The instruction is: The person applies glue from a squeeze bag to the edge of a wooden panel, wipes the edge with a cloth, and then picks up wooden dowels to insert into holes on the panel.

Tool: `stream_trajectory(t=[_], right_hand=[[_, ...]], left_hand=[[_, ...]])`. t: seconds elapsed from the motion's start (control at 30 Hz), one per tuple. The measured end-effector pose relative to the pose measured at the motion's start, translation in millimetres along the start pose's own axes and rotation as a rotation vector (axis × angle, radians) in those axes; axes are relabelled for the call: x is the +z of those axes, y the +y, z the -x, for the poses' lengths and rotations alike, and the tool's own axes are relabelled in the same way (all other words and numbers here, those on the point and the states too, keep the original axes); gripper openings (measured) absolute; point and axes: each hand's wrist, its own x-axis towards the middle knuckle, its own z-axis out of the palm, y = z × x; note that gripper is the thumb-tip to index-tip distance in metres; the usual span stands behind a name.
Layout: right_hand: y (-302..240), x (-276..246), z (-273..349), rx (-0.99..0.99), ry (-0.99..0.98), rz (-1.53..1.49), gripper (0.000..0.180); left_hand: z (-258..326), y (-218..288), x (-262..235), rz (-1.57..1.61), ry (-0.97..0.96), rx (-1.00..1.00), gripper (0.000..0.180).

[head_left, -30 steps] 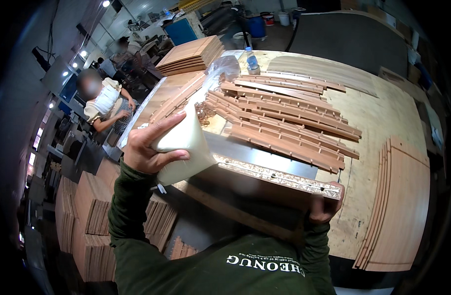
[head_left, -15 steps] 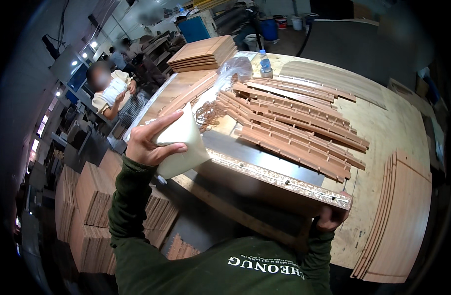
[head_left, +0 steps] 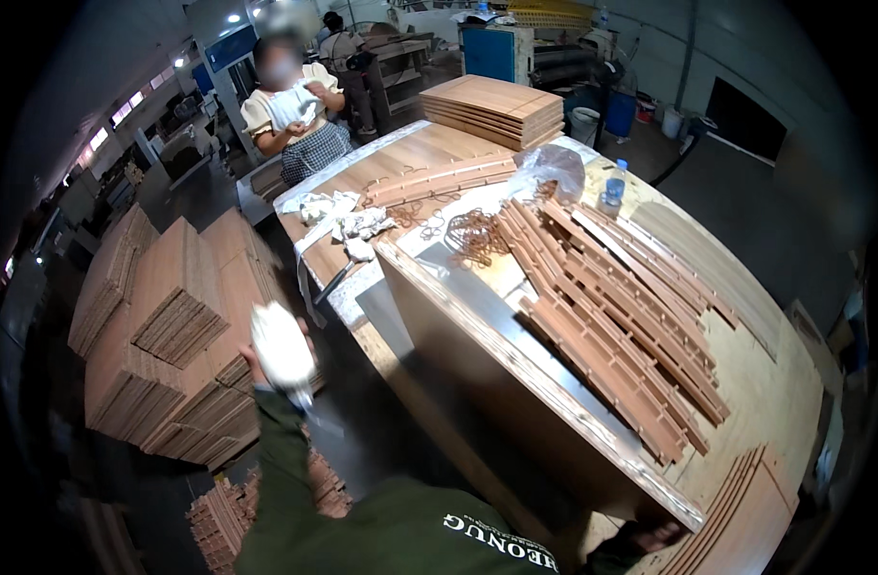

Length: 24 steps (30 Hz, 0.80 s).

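Observation:
My left hand [head_left: 251,364] is raised at the lower left, shut on a white blurred sheet-like piece [head_left: 284,347] that hides most of the fingers. It is off to the left of the big wooden board [head_left: 458,383], whose rough chipboard edge [head_left: 544,383] runs diagonally across the view. My right hand [head_left: 655,535] grips the board's near corner at the bottom right. Several grooved wooden slats [head_left: 616,331] lie on the table just past the board's edge.
A bunch of rubber bands [head_left: 472,235], a clear plastic bag [head_left: 551,169] and a water bottle [head_left: 611,188] lie near the slats. White rags [head_left: 348,218] lie on the table's far left. Another person [head_left: 290,105] stands behind. Stacked wood pieces [head_left: 161,326] fill the left floor; stacked panels [head_left: 496,105] sit at the back.
My left hand has come off the board's left end and swung down and left with the white piece. The view has turned left. My right hand stays on the board's corner.

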Motion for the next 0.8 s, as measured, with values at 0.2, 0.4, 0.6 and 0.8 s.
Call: stream_trajectory(t=[0.2, 0.4, 0.6, 0.8], right_hand=[[12, 4, -14, 0.103, 0.072, -0.027, 0.049], [16, 15, -34, 0.107, 0.167, -0.023, 0.049], [22, 0, -38, 0.162, 0.209, -0.029, 0.049], [16, -5, -44, 0.158, 0.248, -0.046, 0.049]], left_hand=[[-1, -68, -85, 0.769, -0.063, -0.236, 0.092], [-44, -74, -149, 0.332, 0.121, -0.16, 0.103], [-65, -111, -188, 0.068, 0.302, -0.41, 0.072], [-171, -139, -187, -0.285, 0.006, -0.49, 0.07]])
